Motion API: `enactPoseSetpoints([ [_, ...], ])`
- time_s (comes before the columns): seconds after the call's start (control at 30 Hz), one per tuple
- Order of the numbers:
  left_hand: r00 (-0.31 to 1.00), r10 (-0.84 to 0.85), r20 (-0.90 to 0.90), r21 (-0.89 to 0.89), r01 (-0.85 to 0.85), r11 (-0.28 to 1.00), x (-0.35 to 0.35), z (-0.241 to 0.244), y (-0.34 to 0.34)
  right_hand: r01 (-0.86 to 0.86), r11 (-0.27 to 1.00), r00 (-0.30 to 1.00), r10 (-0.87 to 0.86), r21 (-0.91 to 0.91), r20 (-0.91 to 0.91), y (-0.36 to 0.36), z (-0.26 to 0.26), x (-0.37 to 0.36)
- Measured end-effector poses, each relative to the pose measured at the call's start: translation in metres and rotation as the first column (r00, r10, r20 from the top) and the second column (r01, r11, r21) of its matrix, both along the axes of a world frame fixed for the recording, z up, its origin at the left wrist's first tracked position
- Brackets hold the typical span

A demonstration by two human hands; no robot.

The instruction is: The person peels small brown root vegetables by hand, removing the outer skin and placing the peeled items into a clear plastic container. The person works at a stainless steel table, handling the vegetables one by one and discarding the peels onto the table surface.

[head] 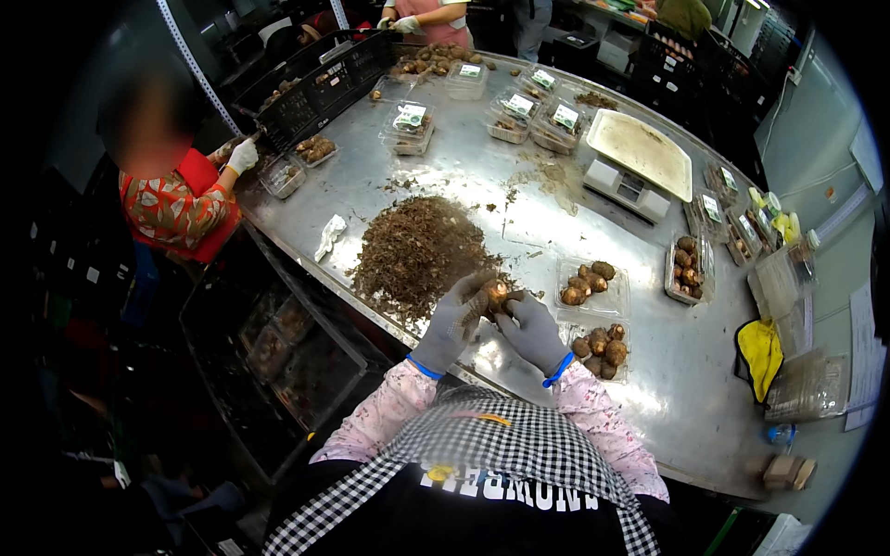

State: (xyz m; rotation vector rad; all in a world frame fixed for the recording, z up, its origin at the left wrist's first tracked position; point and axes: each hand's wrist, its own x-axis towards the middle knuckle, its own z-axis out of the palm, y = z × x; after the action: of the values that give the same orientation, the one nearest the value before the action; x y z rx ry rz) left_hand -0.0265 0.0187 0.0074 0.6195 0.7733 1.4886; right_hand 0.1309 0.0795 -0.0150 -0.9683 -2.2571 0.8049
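Observation:
My left hand point(455, 316), in a grey glove with a blue cuff, grips a small brown taro corm point(495, 295) that has a pale peeled patch. My right hand point(535, 332), gloved the same way, has its fingers bent against the corm's right side. Just beyond my left hand lies a large heap of brown peelings point(421, 250). To the right of my right hand is an opened clear plastic clamshell box. Several taro corms point(588, 283) lie in its far half, and several more corms point(602, 352) lie in its near half.
The metal table point(445, 177) bears a scale point(636, 170), labelled clamshell boxes point(408, 127) and crumpled white paper point(330, 236). A filled box point(688, 271) and a yellow cloth point(759, 358) are at the right. Black crates point(323, 83) flank a co-worker point(188, 194) at the left.

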Motion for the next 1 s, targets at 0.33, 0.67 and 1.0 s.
enactPoseSetpoints([
  [0.33, 0.958, 0.125, -0.26, 0.006, -0.128, 0.992, 0.001, 0.002, -0.005, -0.002, 0.858, 0.976, -0.11, -0.514, -0.188, 0.012, 0.028, 0.014],
  [0.67, 0.896, 0.155, -0.415, -0.148, -0.235, 0.961, -0.001, 0.012, 0.003, -0.225, 0.962, 0.93, 0.164, -0.157, -0.329, -0.007, 0.034, -0.006],
  [1.0, 0.932, 0.046, -0.36, -0.021, -0.057, 0.998, -0.001, 0.012, -0.008, 0.035, 0.955, 0.894, -0.162, -0.295, -0.417, -0.016, 0.032, -0.019],
])
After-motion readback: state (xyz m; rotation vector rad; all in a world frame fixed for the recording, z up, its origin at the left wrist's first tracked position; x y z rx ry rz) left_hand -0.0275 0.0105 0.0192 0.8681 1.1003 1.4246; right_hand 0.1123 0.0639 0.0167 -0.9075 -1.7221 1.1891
